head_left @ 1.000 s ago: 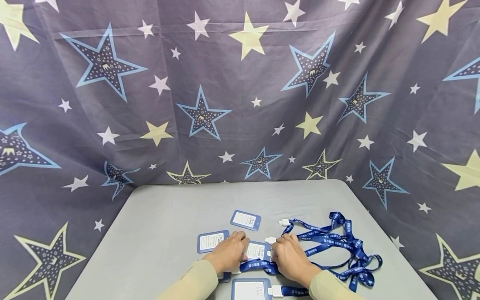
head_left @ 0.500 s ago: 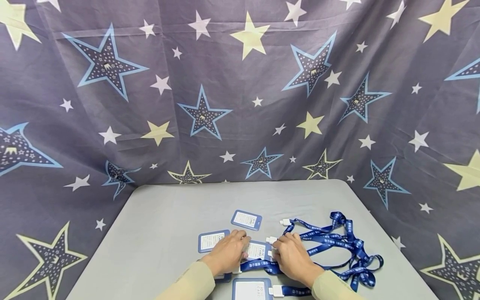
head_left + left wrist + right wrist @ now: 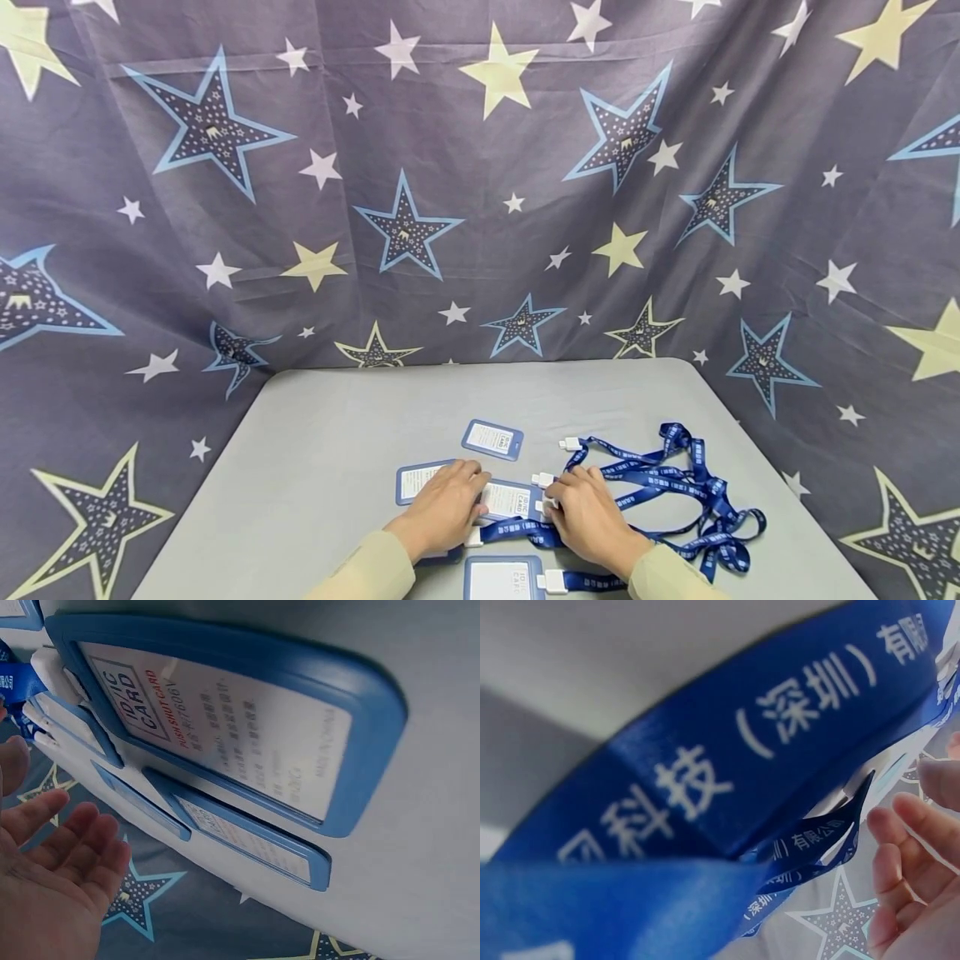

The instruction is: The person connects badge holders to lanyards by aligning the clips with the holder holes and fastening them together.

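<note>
My left hand (image 3: pixel 444 510) lies over the right end of a blue badge holder (image 3: pixel 420 481) and beside the middle badge holder (image 3: pixel 508 500). Its fingers are loosely bent with nothing between them in the left wrist view. At the middle holder's right end, my right hand (image 3: pixel 588 512) pinches a small white clip (image 3: pixel 547 505), mostly covered by the fingertips. Under my left wrist, another badge holder (image 3: pixel 217 712) carries a white clip (image 3: pixel 474 537) on a blue lanyard (image 3: pixel 517 530). The front badge holder (image 3: pixel 501 579) is joined to its own clip (image 3: pixel 553 582).
A loose badge holder (image 3: pixel 492 439) lies farther back on the grey table (image 3: pixel 360 417). Blue lanyards (image 3: pixel 705 492) tangle on the right, with two white clips showing, a far clip (image 3: pixel 570 444) and a nearer clip (image 3: pixel 543 480). A star-patterned curtain (image 3: pixel 480 208) hangs behind the table.
My left hand has slid left and a little toward me, off the middle badge holder, showing more of its card. My right hand has hardly moved.
</note>
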A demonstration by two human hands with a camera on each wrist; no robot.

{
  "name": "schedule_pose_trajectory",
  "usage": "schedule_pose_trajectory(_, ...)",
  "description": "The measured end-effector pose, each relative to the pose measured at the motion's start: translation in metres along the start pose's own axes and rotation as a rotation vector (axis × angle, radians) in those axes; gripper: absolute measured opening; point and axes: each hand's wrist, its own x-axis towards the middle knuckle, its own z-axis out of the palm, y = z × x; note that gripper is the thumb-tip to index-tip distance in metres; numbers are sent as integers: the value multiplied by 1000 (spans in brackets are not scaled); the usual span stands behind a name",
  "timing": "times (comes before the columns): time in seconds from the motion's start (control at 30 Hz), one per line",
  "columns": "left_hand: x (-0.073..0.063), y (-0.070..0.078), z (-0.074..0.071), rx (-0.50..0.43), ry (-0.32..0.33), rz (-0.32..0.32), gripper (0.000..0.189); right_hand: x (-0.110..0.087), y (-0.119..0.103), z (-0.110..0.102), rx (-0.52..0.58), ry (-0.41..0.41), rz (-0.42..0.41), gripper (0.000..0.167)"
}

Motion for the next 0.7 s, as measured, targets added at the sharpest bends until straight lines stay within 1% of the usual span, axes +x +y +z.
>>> schedule_pose_trajectory(0.1,-3,-2,0,-8,3,-6,46,0,0,0,6,-2,4,10)
schedule_pose_trajectory(0.33,-9,-9,1,2,37,0,47,-2,-2,-1,6,-15,15,12)
schedule_pose_trajectory(0.5,-13,-13,0,4,33,-17,49,-3,-3,-2,0,-18,11,13)
schedule_pose_trajectory(0.7,-18,-17,-1,1,34,-22,50,-4,-3,-1,11,-17,3,13)
